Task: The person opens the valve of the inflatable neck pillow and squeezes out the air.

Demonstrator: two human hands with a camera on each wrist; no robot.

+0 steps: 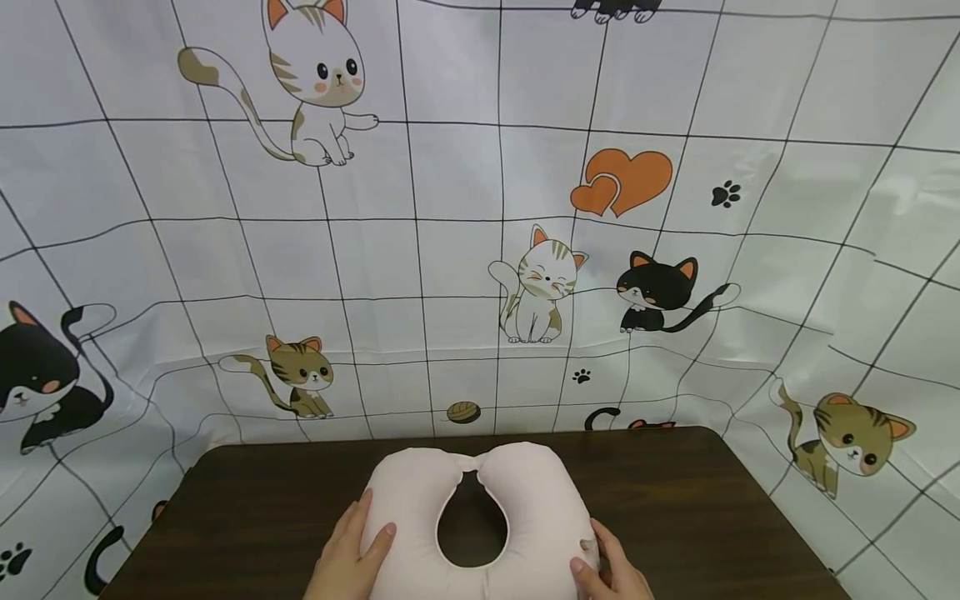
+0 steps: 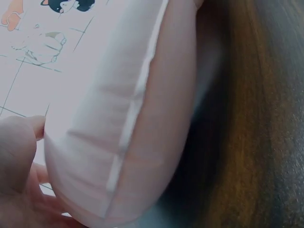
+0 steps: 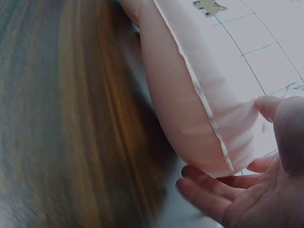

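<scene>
A pale pink U-shaped neck pillow, plump and smooth, lies over the dark table with its opening toward the far side. My left hand grips its left side, thumb on the upper face and fingers along the outer edge. On the opposite side, my right hand holds the edge between thumb and fingers, beside a small greyish valve-like spot. A white seam runs along the pillow's side in the left wrist view. In the right wrist view, fingertips curl beneath the pillow's rounded end.
The dark wood-grain table extends to both sides and behind the pillow. A white sheet with a black grid and printed cats hangs behind the table and down both sides.
</scene>
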